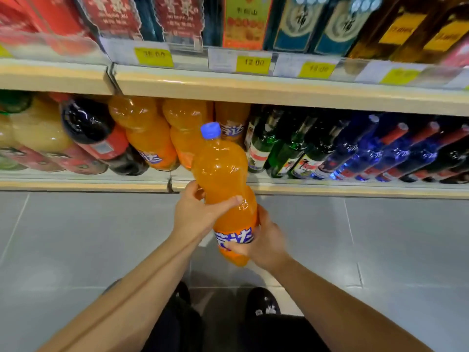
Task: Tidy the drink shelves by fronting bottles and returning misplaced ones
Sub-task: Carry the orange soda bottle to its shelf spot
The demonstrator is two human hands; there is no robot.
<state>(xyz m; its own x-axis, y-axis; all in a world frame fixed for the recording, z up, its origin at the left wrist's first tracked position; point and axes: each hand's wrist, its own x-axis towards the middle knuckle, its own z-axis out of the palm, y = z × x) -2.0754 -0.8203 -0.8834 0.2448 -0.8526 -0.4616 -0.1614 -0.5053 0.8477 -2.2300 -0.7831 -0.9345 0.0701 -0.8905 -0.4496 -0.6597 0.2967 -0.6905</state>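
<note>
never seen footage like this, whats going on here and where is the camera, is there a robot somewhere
There is no robot here: these are a person's two bare arms. The one picture comes from a wide-angle camera worn on the head, looking forward and down, so the shoes show at the bottom. Both hands hold one large orange soda bottle with a blue cap, in front of the lower shelf: the left hand grips its middle, the right hand its labelled lower part. On that shelf are more orange bottles, a dark cola bottle to their left, and green bottles and blue bottles to their right. The shelf above carries boxes behind yellow price tags.
</note>
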